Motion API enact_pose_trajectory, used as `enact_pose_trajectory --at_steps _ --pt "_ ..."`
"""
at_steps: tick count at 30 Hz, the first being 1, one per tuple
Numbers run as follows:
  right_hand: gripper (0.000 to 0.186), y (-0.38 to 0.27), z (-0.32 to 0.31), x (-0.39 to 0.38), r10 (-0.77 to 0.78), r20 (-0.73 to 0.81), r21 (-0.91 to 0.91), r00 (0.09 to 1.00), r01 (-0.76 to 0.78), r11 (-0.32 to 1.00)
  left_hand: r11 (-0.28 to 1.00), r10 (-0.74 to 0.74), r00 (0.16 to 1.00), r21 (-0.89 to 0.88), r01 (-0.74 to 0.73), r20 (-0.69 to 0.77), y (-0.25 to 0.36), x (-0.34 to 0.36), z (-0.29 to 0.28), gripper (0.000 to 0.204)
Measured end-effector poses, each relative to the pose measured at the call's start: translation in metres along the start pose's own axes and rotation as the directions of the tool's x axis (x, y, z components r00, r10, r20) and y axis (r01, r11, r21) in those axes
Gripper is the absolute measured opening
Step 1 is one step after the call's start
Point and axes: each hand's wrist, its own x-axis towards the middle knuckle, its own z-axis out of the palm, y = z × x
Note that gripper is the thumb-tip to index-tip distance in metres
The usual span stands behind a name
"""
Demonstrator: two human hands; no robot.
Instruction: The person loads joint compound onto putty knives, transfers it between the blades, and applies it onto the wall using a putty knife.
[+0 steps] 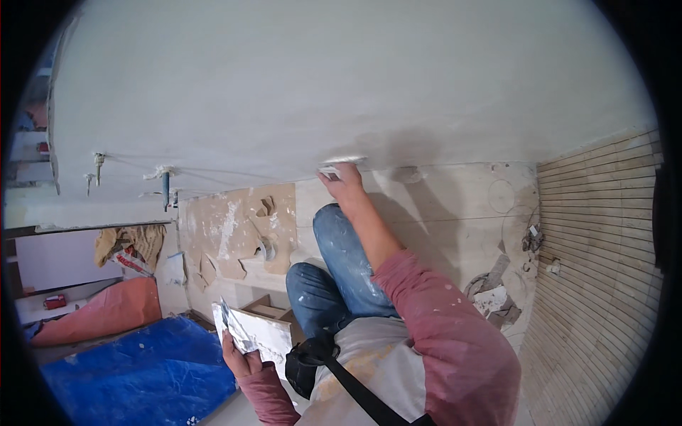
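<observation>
My right hand (345, 184) is closed around a flat putty knife (329, 170), most of it hidden by the fingers. Its blade meets the base of the pale plastered wall (341, 78), beside a bright white streak of putty (349, 159). At the lower left, my left hand (243, 356) grips a flat putty board (273, 336) smeared with white. A greyish metal blade (229, 319) lies along that board's left side; whether the fingers also hold it I cannot tell.
Blue-handled fittings (165, 188) stick out of the wall at left. Stained cardboard (227, 227) and torn scraps (490, 295) lie on the floor. A blue sheet (142, 373) spreads at lower left, near a sack (135, 245). Ribbed panelling (597, 270) stands at right.
</observation>
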Motion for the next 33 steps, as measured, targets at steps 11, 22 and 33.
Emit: enact_pose_trajectory --at_steps 11,22,33 --pt "0.03 0.012 0.07 -0.158 -0.133 0.211 -0.067 0.968 0.15 0.986 1.0 -0.007 0.998 0.001 0.007 -0.058 -0.011 0.006 0.002 0.024" --pt "0.034 -0.073 -0.132 0.063 -0.127 -0.126 -0.234 0.984 0.094 0.968 0.997 -0.072 0.996 0.009 0.071 0.047 -0.016 0.017 -0.003 0.025" --pt "0.033 -0.052 -0.114 0.087 -0.086 -0.204 -0.189 0.975 0.047 0.981 0.999 0.009 0.998 0.033 -0.007 -0.058 -0.001 -0.005 -0.004 0.024"
